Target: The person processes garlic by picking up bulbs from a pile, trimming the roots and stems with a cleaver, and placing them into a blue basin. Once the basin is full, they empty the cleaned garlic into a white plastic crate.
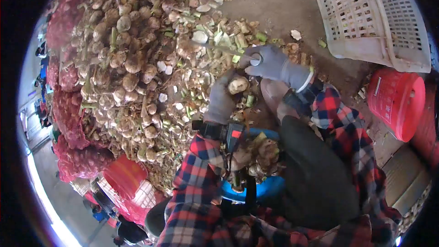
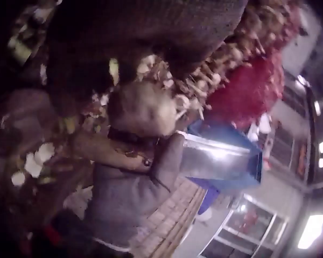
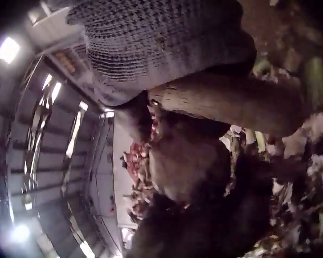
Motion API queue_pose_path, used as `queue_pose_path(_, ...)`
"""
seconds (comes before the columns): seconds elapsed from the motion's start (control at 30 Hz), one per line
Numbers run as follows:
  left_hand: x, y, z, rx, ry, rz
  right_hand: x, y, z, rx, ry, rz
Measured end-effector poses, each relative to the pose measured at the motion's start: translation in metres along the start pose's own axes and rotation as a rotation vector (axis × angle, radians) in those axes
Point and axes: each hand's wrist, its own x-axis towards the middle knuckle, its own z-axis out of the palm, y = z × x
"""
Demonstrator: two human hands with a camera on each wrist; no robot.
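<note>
My gloved left hand (image 1: 220,100) grips a garlic bulb (image 1: 238,85), its pale face turned up in the head view. Just above it, my gloved right hand (image 1: 276,66) is curled round a knife, whose thin blade (image 1: 219,47) points left over the trimmings. The wooden handle (image 2: 110,151) shows in the left wrist view beside the bulb (image 2: 142,110), with the right hand (image 2: 129,199) round it. In the right wrist view the handle (image 3: 226,102) crosses between the right glove (image 3: 167,45) and the bulb (image 3: 185,164); the left hand there is dark.
A large garlic heap (image 1: 128,73) lies at left, with red mesh bags (image 1: 68,105) behind. Cut stems and peel litter the ground. A blue basin (image 1: 270,191) with bulbs stands near the lap. White crates (image 1: 352,13) and a red bucket (image 1: 393,103) are at right.
</note>
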Motion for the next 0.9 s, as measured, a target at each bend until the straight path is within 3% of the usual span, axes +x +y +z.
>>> queue_pose_path(0.03, -0.004, -0.005, -0.005, 0.110, -0.042, 0.037, 0.013, 0.026, 0.010, -0.196, -0.020, -0.118)
queue_pose_path(0.07, 0.001, 0.004, -0.012, 0.221, -0.082, 0.085, 0.018, 0.046, 0.012, -0.199, -0.019, -0.126)
queue_pose_path(0.1, 0.004, -0.009, -0.026, -0.524, -0.246, -0.357, 0.021, 0.069, 0.013, -0.361, -0.092, 0.031)
queue_pose_path(0.13, -0.003, 0.019, -0.025, -0.459, -0.198, -0.528, 0.020, 0.082, 0.009, -0.519, -0.165, 0.188)
queue_pose_path(0.2, -0.020, 0.029, -0.043, -0.391, -0.732, -0.556, 0.005, 0.083, -0.006, -0.548, -0.217, 0.348)
queue_pose_path(0.23, -0.022, 0.038, -0.048, -0.267, -0.772, -0.216, -0.002, 0.089, -0.001, -0.543, -0.224, 0.338)
queue_pose_path(0.27, -0.020, 0.044, -0.052, -0.131, -0.801, 0.134, -0.006, 0.095, 0.002, -0.328, -0.176, 0.438)
queue_pose_path(0.3, -0.013, 0.029, -0.065, -0.016, -0.755, -0.129, -0.008, 0.099, 0.004, -0.113, -0.121, 0.530)
queue_pose_path(0.33, 0.002, 0.033, -0.073, 0.483, -0.397, -0.486, -0.006, 0.089, 0.004, -0.114, -0.109, 0.518)
queue_pose_path(0.37, 0.017, -0.020, -0.091, 0.508, -0.033, -0.066, -0.004, 0.074, 0.003, -0.298, -0.136, 0.488)
queue_pose_path(0.4, 0.041, -0.041, -0.109, 0.904, 0.104, -0.086, -0.002, 0.064, 0.002, -0.484, -0.156, 0.460)
queue_pose_path(0.43, 0.065, -0.053, -0.120, 1.154, 0.205, -0.281, -0.001, 0.064, 0.004, -0.488, -0.130, 0.451)
queue_pose_path(0.47, 0.078, -0.080, -0.132, 1.304, 0.234, -0.228, 0.001, 0.068, 0.008, -0.332, -0.142, 0.551)
queue_pose_path(0.53, 0.096, -0.087, -0.124, 1.330, 0.130, -0.445, 0.001, 0.062, 0.008, -0.181, -0.135, 0.635)
queue_pose_path(0.57, 0.105, -0.082, -0.125, 1.217, 0.058, -0.596, -0.003, 0.054, 0.006, -0.217, -0.070, 0.607)
queue_pose_path(0.6, 0.099, -0.062, -0.119, 1.077, 0.087, -0.549, -0.006, 0.050, 0.004, -0.250, -0.010, 0.583)
queue_pose_path(0.67, 0.099, -0.123, -0.127, 0.758, 0.122, -0.458, -0.005, 0.061, 0.008, -0.227, 0.046, 0.599)
queue_pose_path(0.7, 0.089, -0.092, -0.120, 0.630, 0.034, -0.635, -0.004, 0.058, 0.007, -0.201, 0.051, 0.607)
queue_pose_path(0.73, 0.071, -0.116, -0.109, 0.000, 0.064, -0.410, -0.002, 0.055, 0.008, -0.175, 0.050, 0.616)
queue_pose_path(0.77, 0.056, -0.083, -0.093, -0.156, 0.020, -0.422, 0.005, 0.055, 0.005, -0.099, -0.093, 0.595)
queue_pose_path(0.8, 0.045, -0.046, -0.076, -0.314, -0.023, -0.440, 0.011, 0.052, 0.008, -0.097, -0.108, 0.608)
queue_pose_path(0.87, 0.031, -0.047, -0.056, -0.157, -0.132, 0.052, 0.017, 0.041, 0.025, -0.297, -0.239, 0.457)
queue_pose_path(0.9, 0.030, -0.043, -0.054, 0.087, -0.200, -0.046, 0.012, 0.032, 0.032, -0.292, -0.263, 0.464)
